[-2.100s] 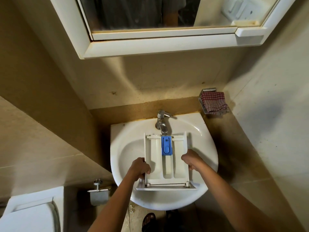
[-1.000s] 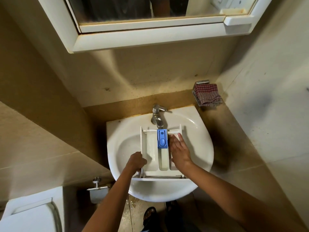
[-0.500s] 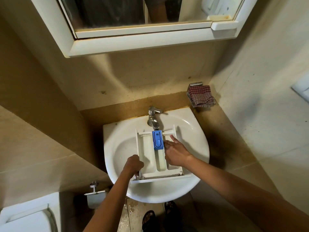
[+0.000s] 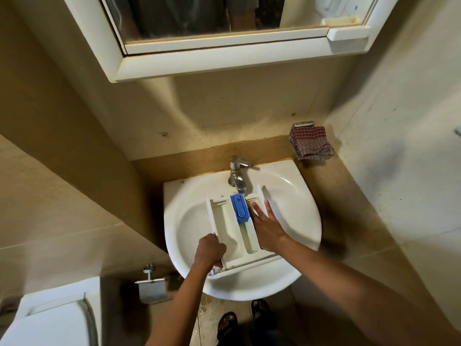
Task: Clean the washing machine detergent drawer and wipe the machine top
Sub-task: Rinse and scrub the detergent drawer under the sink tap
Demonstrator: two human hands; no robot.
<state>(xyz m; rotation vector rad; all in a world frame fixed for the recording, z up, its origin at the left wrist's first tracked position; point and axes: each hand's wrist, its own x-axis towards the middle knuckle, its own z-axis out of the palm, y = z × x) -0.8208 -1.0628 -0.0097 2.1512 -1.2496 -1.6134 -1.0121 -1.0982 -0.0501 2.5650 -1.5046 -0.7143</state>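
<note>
The white plastic detergent drawer point(image 4: 230, 228) lay lengthwise in the white ceramic wash basin point(image 4: 294, 196), its back end toward the wall-side rim and directly under the chrome tap point(image 4: 237, 176), its front panel propped on the near rim; this placement most likely put the compartments where water would fall once the tap ran; no water stream could be made out.

The blue plastic siphon cap point(image 4: 240, 208) sat in the middle channel at the drawer's back end, just below the spout; it appeared still seated in place, not lifted out.

Left hand point(image 4: 209, 250): grip curled shut around the drawer's left wall near the front corner; judged to be steadying the drawer so it would not slide down the curved bowl.

Right hand point(image 4: 265, 228): grip spread, fingers point(image 4: 257, 208) flat and extended inside the right-hand compartment, tips near the back end beside the blue cap; pinching nothing; judged to be rubbing residue from the compartment by bare hand, since no brush or cloth was held.

A red-and-white checked cloth point(image 4: 310, 143) lay folded on a small metal wall dish beyond the basin's far right corner, well apart from both hands; probably kept dry there for the later wipe of the machine top. The washing machine itself was not in view.

Judgement: drawer-cleaning step in hand, early; the left compartment and the cap looked untouched; wiping not begun. Risk: the drawer rested only on the rim and bowl, so it might tip if the left grip released.
</note>
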